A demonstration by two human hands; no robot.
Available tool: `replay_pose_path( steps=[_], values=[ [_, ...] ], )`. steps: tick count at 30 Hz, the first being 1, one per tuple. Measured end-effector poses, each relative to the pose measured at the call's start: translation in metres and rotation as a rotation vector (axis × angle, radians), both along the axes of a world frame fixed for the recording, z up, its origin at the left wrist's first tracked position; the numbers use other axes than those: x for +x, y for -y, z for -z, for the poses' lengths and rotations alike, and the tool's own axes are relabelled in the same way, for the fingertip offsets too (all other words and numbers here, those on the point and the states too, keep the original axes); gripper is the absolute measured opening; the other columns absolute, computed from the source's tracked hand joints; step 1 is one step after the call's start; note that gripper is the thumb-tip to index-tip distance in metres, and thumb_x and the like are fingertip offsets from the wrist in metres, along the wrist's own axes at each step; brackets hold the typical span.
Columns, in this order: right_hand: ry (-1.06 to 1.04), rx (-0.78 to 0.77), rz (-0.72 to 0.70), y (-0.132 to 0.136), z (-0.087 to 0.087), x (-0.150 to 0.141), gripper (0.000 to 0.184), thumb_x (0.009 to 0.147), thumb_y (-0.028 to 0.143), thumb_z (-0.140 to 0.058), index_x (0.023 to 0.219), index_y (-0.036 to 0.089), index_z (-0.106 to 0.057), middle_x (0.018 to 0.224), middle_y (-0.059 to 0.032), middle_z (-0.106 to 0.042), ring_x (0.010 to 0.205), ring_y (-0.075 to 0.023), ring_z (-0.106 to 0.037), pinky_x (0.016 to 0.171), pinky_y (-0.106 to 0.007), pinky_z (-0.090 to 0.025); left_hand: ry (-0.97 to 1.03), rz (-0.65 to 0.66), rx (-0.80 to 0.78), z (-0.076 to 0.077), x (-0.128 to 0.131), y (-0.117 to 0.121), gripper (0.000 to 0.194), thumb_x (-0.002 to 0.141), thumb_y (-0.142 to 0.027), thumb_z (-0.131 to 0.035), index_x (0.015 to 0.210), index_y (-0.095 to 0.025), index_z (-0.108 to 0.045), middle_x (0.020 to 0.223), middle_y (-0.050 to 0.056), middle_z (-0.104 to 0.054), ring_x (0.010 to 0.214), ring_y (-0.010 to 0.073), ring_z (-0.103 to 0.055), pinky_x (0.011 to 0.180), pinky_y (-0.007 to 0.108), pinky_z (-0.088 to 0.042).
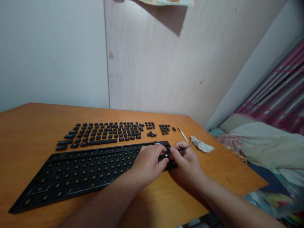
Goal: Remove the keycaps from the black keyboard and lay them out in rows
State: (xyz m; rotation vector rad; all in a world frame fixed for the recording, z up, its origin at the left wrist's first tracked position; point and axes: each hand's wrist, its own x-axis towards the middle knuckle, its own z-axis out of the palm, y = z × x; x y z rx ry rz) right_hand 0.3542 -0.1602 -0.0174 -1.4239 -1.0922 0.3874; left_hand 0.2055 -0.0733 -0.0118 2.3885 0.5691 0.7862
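Note:
A black keyboard base [95,167] with its keys off lies slantwise on the table, pale round spots showing in its key places. Over its right end, my left hand [152,160] pinches a small black keycap [166,155] between thumb and fingers; a bright spot shows on it. Close beside it, my right hand [187,158] is closed round a thin dark stick-like tool [182,149], whose exact kind is unclear. One end of that tool points right; the fingers hide the other. Behind the base, many loose black keycaps [114,129] lie set out in keyboard order.
A white thin stick [182,134] and a crumpled whitish tissue [201,145] lie right of the keycaps. The wooden table [225,174] meets a pale wall panel [152,69] at the back. Bedding [261,139] is beyond its right edge, with plastic bags [273,202] lower down.

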Motion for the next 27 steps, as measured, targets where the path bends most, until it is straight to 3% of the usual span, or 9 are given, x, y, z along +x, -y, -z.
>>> replay_pose_path(
  steps=[6,13,18,20,24,27],
  values=[
    [-0.032,-0.004,-0.054,-0.004,-0.002,-0.004,0.020,0.087,0.038,-0.064,0.086,0.020,-0.057,0.070,0.0022,-0.055,0.060,-0.0123,-0.051,0.056,-0.024,-0.042,0.126,0.058,-0.233,0.005,0.005,-0.002,0.009,0.085,-0.018,-0.054,0.092,-0.021,-0.060,0.081,0.001,-0.065,0.075,0.0155,-0.061,0.068,0.026,-0.045],
    [0.026,0.058,-0.075,0.002,-0.004,-0.004,0.016,0.088,0.036,-0.065,0.089,0.021,-0.069,0.083,-0.0030,-0.066,0.076,-0.0165,-0.060,0.065,-0.027,-0.048,0.281,0.084,-0.528,0.009,0.011,-0.004,0.011,0.081,-0.015,-0.055,0.091,-0.018,-0.058,0.075,0.000,-0.063,0.069,0.0131,-0.060,0.064,0.023,-0.046],
    [0.070,0.070,-0.078,0.006,-0.005,-0.002,0.023,0.093,0.037,-0.059,0.110,0.024,-0.069,0.094,-0.0057,-0.072,0.076,-0.0174,-0.066,0.063,-0.028,-0.053,0.313,0.019,-0.688,0.003,0.011,-0.006,0.013,0.077,-0.014,-0.060,0.090,-0.016,-0.058,0.071,-0.002,-0.062,0.065,0.0118,-0.058,0.061,0.023,-0.044],
    [0.182,0.088,-0.078,0.005,-0.006,0.001,0.026,0.095,0.035,-0.056,0.117,0.025,-0.066,0.100,-0.0064,-0.073,0.082,-0.0183,-0.068,0.070,-0.031,-0.056,0.329,0.000,-0.716,0.003,0.011,-0.008,0.015,0.076,-0.015,-0.061,0.090,-0.016,-0.058,0.071,-0.002,-0.062,0.065,0.0117,-0.058,0.062,0.023,-0.044],
    [0.586,0.119,-0.108,-0.001,-0.007,0.009,0.020,0.093,0.028,-0.057,0.110,0.024,-0.068,0.102,-0.0070,-0.072,0.092,-0.0207,-0.067,0.084,-0.037,-0.054,0.343,0.001,-0.738,0.003,0.012,-0.009,0.016,0.076,-0.015,-0.060,0.091,-0.016,-0.058,0.073,-0.001,-0.063,0.067,0.0127,-0.059,0.065,0.024,-0.046],
    [0.781,0.071,-0.160,-0.003,-0.008,0.012,0.022,0.090,0.025,-0.060,0.112,0.023,-0.065,0.100,-0.0074,-0.071,0.091,-0.0211,-0.065,0.082,-0.036,-0.053,0.328,0.008,-0.746,0.002,0.011,-0.010,0.017,0.075,-0.013,-0.057,0.092,-0.015,-0.059,0.073,0.000,-0.064,0.068,0.0131,-0.060,0.066,0.025,-0.046]
  ],
)
